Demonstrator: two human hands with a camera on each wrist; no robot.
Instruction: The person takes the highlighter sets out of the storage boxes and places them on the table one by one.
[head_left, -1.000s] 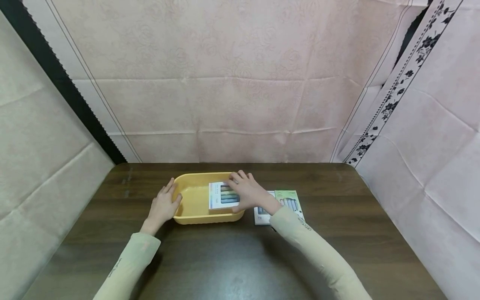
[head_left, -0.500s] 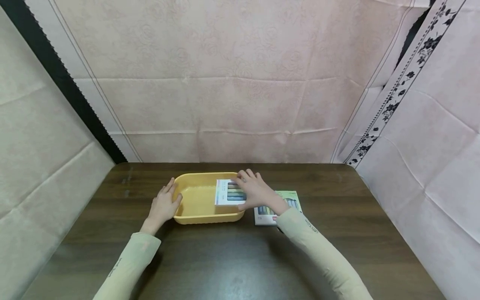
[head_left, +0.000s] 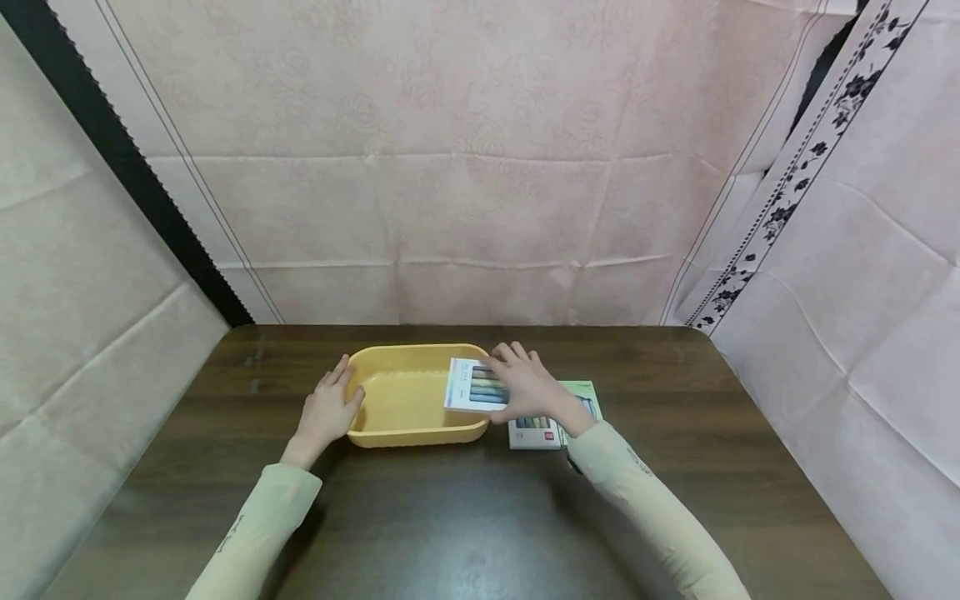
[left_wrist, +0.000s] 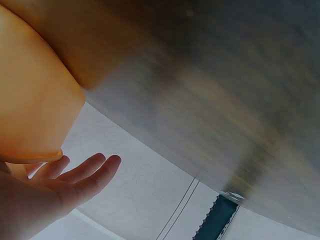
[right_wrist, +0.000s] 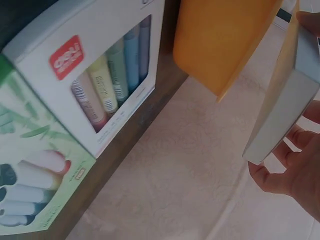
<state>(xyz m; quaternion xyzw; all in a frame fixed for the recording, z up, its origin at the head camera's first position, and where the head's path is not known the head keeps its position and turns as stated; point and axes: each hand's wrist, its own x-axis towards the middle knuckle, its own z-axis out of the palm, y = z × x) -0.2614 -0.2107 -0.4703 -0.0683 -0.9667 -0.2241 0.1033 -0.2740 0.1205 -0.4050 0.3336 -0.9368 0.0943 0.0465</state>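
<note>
My right hand (head_left: 525,392) grips a white box of markers (head_left: 474,385) with a window showing several coloured barrels. This box is held over the right end of a yellow plastic basin (head_left: 401,437); in the right wrist view, fingers (right_wrist: 272,180) curl against the box's white side (right_wrist: 282,117). At the basin's left end, my left hand (head_left: 322,417) rests on the rim, its thumb on the inner side and its fingers extended, as the left wrist view also shows. Beneath the right forearm lie a second white marker box (head_left: 531,436) and a green marker box (head_left: 581,389), partly hidden.
A dark wood-grain table (head_left: 420,517) carries everything. Pale patterned cloth (head_left: 480,208) hangs behind its far edge and at both sides. The two boxes on the table sit side by side, right of the basin.
My right hand has carried the marker box rightward, from inside the basin to over its right end, and the box now tilts slightly. The left hand and basin have stayed put.
</note>
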